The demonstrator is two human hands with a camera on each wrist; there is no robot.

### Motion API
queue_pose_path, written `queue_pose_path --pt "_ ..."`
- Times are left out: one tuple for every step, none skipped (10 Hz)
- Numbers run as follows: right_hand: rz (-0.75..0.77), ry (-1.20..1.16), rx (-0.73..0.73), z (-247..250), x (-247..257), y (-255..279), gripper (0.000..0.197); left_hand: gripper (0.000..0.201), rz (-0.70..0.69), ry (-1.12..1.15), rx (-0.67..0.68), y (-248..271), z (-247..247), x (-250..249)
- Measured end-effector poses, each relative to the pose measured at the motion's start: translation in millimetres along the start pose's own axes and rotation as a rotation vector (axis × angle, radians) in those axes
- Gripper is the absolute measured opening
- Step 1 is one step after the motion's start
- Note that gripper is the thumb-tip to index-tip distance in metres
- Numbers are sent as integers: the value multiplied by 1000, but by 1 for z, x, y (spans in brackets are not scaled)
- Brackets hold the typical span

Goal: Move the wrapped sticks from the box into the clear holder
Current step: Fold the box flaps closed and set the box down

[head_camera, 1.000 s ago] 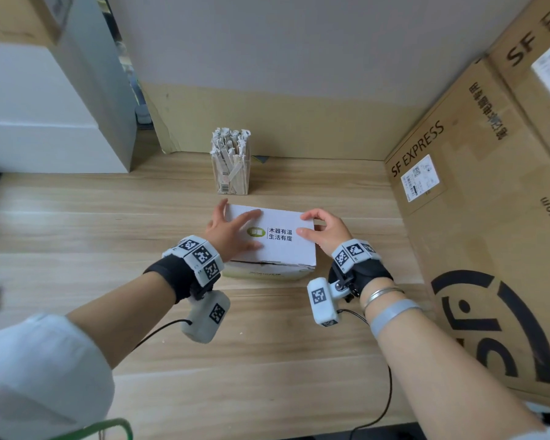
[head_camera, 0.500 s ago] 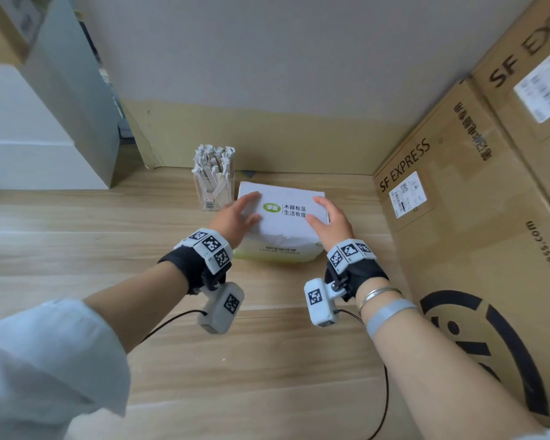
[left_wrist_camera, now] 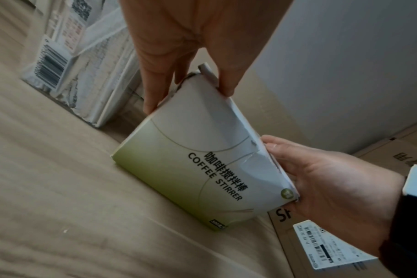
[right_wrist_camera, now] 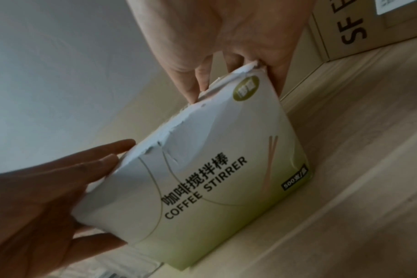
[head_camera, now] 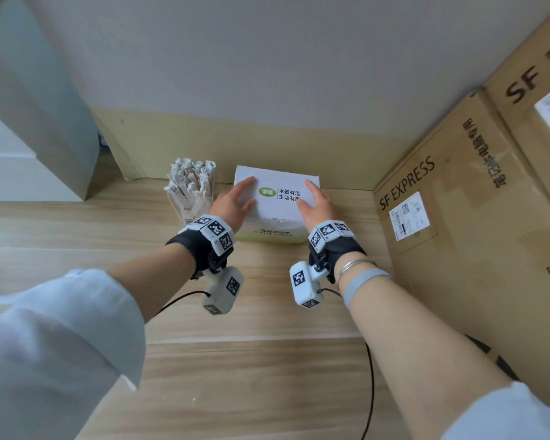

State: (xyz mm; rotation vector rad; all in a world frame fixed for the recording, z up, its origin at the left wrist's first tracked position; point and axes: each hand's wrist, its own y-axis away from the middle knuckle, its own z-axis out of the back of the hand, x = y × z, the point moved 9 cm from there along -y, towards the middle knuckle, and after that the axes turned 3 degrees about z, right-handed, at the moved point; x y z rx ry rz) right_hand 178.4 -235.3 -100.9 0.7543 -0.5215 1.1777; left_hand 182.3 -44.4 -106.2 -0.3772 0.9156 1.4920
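Note:
A white and green box [head_camera: 277, 214] marked COFFEE STIRRER [left_wrist_camera: 202, 169] stands on the wooden table by the back wall, lid down, its top front edge torn [right_wrist_camera: 174, 131]. Just left of it, almost touching, is the clear holder [head_camera: 191, 192], packed with upright paper-wrapped sticks [head_camera: 192, 168]. My left hand [head_camera: 232, 201] lies on the lid's left part with straight fingers, one reaching down the left end [left_wrist_camera: 152, 105]. My right hand [head_camera: 316, 204] rests on the right part of the lid, fingers straight, thumb at the torn edge [right_wrist_camera: 280, 75]. The box's contents are hidden.
Large SF EXPRESS cartons [head_camera: 458, 233] wall off the right side close to the box. A white cabinet [head_camera: 29, 138] stands at the back left. A cardboard sheet [head_camera: 267, 144] leans on the wall behind. Bare tabletop [head_camera: 235, 360] stretches toward me; a black cable [head_camera: 370, 376] trails from my right wrist.
The box has slid away from me toward the back wall and now sits beside the holder. Both hands travelled with it and stayed on its lid.

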Motion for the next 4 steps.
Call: queue_pose_path --pt "-2 -9 27 -8 0 3 52 50 7 -40 0 3 -3 3" --pt "4 -6 9 -5 1 3 53 50 8 -50 -8 0 -3 4" --pt "24 20 -46 9 11 13 49 51 44 -74 -9 7 3 1" --pt "45 39 -127 21 24 22 40 52 31 -74 -39 11 11 -10"
